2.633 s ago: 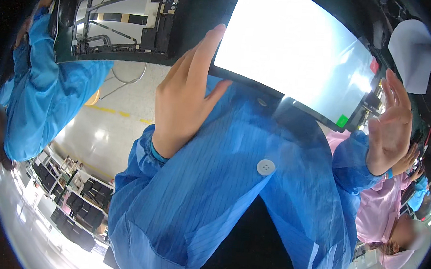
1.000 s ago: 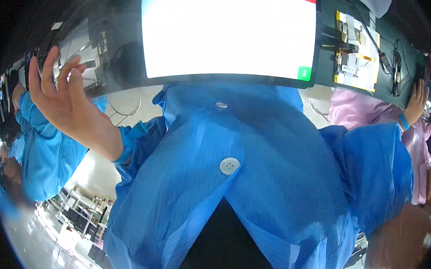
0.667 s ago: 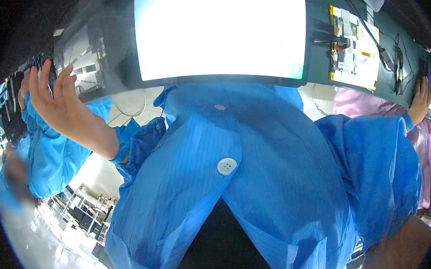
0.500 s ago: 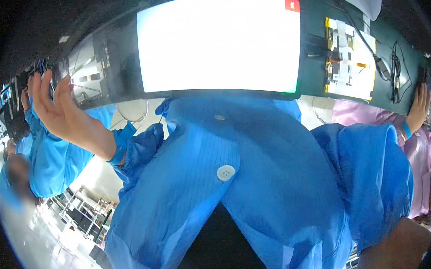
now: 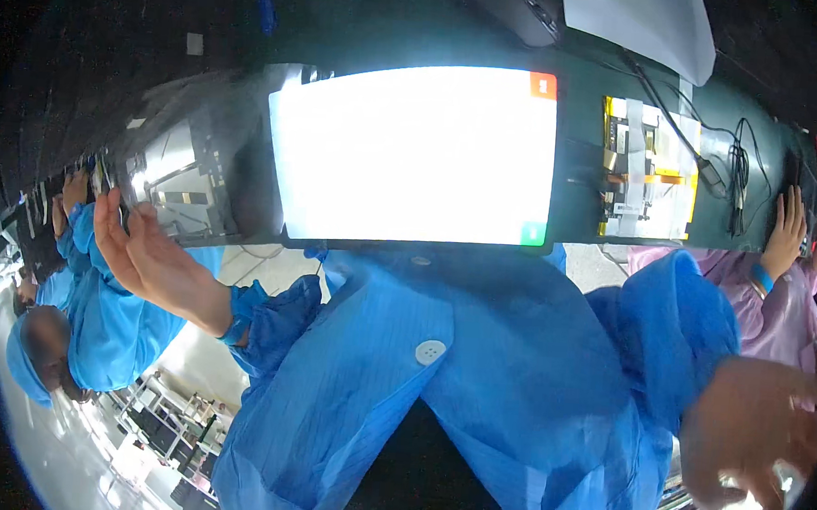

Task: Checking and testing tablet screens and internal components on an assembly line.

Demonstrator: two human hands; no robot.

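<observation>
My left hand point(image 5: 169, 273) is beside the near left edge of a dark glossy panel point(image 5: 189, 171). Its fingers are apart and nothing shows in them; whether the fingertips touch the panel I cannot tell. Low on the right, away from the table, hangs my right hand point(image 5: 749, 430), slightly blurred, fingers spread and holding nothing visible. In front of my body lies a brightly lit white display panel point(image 5: 414, 157), with a red square at its upper right corner and a green one at its lower right. Right of it sits a circuit board point(image 5: 643, 171) crossed by pale tape.
A cable with a connector point(image 5: 708, 170) runs over the board, beside a coiled black cable point(image 5: 739, 177). A white sheet point(image 5: 642, 26) and a dark mouse point(image 5: 540, 20) lie farther back. Co-workers in blue point(image 5: 135, 285) and pink point(image 5: 780, 301) sit on either side.
The view has tilted up, showing more of the table's far side. My right hand has come further into view with its fingers spread. My left hand stays by the panel's edge.
</observation>
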